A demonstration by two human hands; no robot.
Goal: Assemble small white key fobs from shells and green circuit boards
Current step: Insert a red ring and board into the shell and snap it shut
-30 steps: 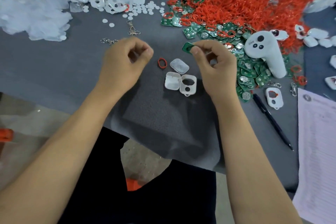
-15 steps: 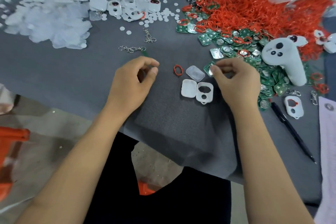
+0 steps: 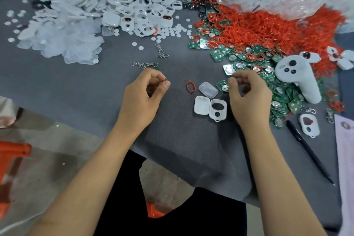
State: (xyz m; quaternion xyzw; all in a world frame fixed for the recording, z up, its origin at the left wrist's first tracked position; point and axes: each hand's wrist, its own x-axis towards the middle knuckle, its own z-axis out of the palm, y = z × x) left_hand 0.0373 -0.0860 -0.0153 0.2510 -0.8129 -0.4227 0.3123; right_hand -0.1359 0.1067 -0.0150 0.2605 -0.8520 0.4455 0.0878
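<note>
Shells lie side by side on the desk, just left of my right hand, whose curled fingers pinch a green circuit board. My left hand, left of the shells, pinches something tiny.

No text can be read anywhere (the paper's print blurs).
</note>
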